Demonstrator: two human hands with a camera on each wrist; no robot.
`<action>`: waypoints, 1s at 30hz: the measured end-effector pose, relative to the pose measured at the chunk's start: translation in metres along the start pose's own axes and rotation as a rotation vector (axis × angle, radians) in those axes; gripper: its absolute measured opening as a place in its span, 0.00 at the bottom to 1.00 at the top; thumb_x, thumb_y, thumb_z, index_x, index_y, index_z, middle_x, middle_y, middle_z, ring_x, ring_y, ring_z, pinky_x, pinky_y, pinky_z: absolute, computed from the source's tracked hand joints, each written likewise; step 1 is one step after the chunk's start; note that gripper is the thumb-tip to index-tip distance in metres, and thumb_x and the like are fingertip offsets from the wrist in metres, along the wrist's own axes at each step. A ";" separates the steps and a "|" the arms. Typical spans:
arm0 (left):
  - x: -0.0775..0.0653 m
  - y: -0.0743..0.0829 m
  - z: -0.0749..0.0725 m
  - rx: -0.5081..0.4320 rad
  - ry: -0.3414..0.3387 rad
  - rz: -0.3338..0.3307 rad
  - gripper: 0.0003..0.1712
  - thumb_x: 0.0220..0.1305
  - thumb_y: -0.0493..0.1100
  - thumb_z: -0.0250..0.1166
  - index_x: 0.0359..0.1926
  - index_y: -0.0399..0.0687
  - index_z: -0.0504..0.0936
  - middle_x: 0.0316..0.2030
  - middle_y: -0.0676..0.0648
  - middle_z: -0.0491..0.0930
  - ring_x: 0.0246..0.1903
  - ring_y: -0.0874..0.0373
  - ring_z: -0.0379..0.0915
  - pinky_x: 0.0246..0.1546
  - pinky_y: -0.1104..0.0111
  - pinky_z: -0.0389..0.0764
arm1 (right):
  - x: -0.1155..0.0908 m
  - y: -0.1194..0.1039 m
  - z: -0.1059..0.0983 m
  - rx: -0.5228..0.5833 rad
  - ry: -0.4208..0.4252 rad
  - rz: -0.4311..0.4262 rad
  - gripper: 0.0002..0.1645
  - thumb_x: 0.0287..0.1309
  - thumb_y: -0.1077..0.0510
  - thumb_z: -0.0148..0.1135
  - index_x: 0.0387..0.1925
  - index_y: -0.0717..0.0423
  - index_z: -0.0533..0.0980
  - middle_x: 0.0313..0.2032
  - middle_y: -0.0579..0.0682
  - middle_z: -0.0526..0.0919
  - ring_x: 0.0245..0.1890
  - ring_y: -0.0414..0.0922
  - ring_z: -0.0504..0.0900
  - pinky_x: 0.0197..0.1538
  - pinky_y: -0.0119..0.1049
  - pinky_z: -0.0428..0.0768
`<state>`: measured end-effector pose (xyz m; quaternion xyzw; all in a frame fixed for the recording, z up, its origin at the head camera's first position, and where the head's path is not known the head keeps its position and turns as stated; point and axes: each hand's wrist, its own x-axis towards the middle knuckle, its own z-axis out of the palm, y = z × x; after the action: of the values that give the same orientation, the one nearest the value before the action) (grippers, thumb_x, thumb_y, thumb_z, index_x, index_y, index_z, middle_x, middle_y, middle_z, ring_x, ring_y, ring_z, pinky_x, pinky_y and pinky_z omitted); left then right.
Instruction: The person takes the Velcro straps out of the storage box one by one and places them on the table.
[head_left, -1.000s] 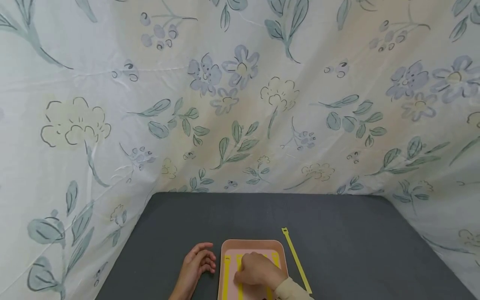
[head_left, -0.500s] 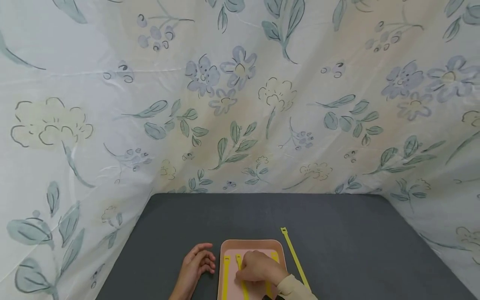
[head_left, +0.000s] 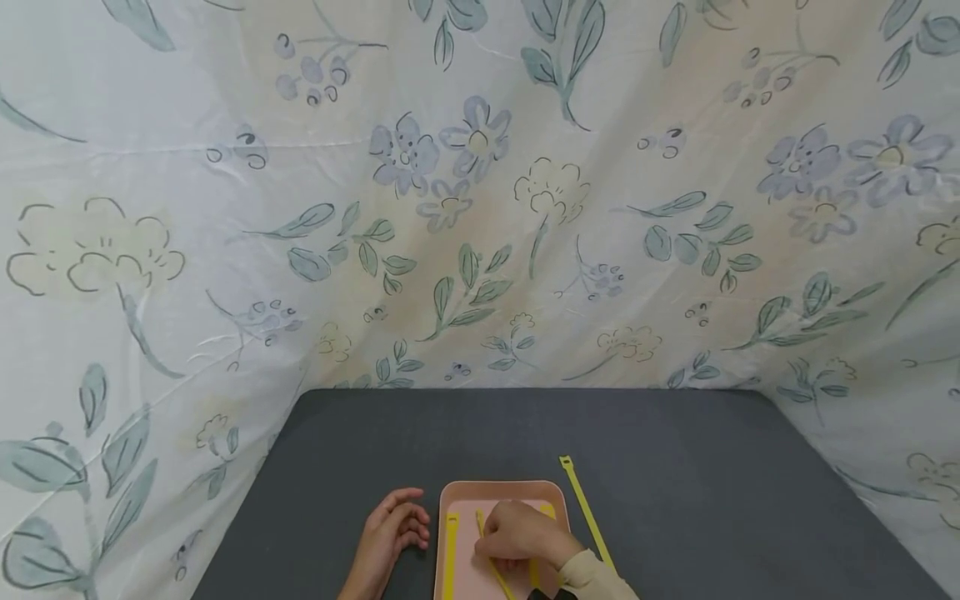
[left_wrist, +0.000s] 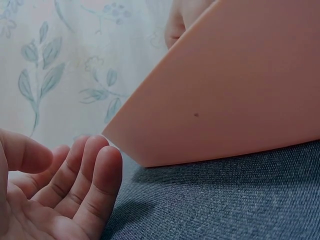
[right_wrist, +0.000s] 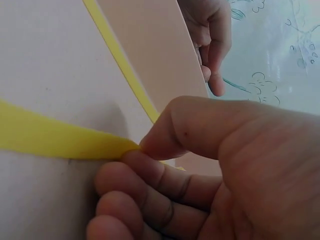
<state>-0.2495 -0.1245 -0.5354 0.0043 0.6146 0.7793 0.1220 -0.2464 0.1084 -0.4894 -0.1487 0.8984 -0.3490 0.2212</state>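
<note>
My right hand (head_left: 528, 533) is over the pink tray (head_left: 502, 490), pinching a yellow cable tie (right_wrist: 65, 135) between thumb and forefinger. That tie is a flat strap with a slotted head; it slants across the tray, its head showing just past the fingers in the head view. Another yellow tie (head_left: 451, 554) lies straight along the tray's left side, and one more (head_left: 548, 509) is partly hidden behind the right hand. Beside the tray's left wall, my left hand (head_left: 390, 533) rests with fingers loosely bent and nothing in them; its fingertips (left_wrist: 107, 167) are near the tray's corner.
A loose yellow tie (head_left: 585, 508) lies slanted on the dark grey table (head_left: 675, 475), just right of the tray. Floral cloth (head_left: 480, 208) hangs behind the table and along both sides.
The pinched tie has turned from nearly straight to slanted, its near end swinging right. My right hand has shifted slightly right. The left hand stays where it was.
</note>
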 end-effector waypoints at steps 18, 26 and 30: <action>-0.002 -0.002 -0.004 0.014 -0.043 -0.030 0.30 0.73 0.55 0.50 0.63 0.37 0.62 0.37 0.47 0.76 0.33 0.56 0.75 0.39 0.59 0.81 | 0.003 0.000 -0.001 0.036 -0.017 0.023 0.17 0.48 0.55 0.61 0.09 0.53 0.73 0.07 0.44 0.70 0.09 0.40 0.66 0.14 0.32 0.65; 0.003 -0.002 -0.004 0.002 -0.021 -0.001 0.25 0.74 0.47 0.48 0.62 0.33 0.63 0.33 0.47 0.77 0.29 0.57 0.76 0.35 0.63 0.82 | 0.007 0.007 -0.007 0.127 -0.061 -0.027 0.21 0.54 0.53 0.58 0.10 0.57 0.76 0.08 0.45 0.73 0.08 0.40 0.68 0.14 0.35 0.71; 0.004 -0.002 -0.004 -0.002 -0.016 0.005 0.23 0.74 0.45 0.48 0.62 0.33 0.63 0.33 0.48 0.77 0.28 0.58 0.76 0.34 0.65 0.82 | 0.010 0.010 -0.011 0.174 -0.094 -0.033 0.23 0.59 0.52 0.55 0.11 0.57 0.77 0.09 0.45 0.75 0.09 0.40 0.70 0.16 0.35 0.74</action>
<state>-0.2537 -0.1268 -0.5385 0.0119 0.6130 0.7801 0.1249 -0.2613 0.1180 -0.4921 -0.1601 0.8508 -0.4220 0.2692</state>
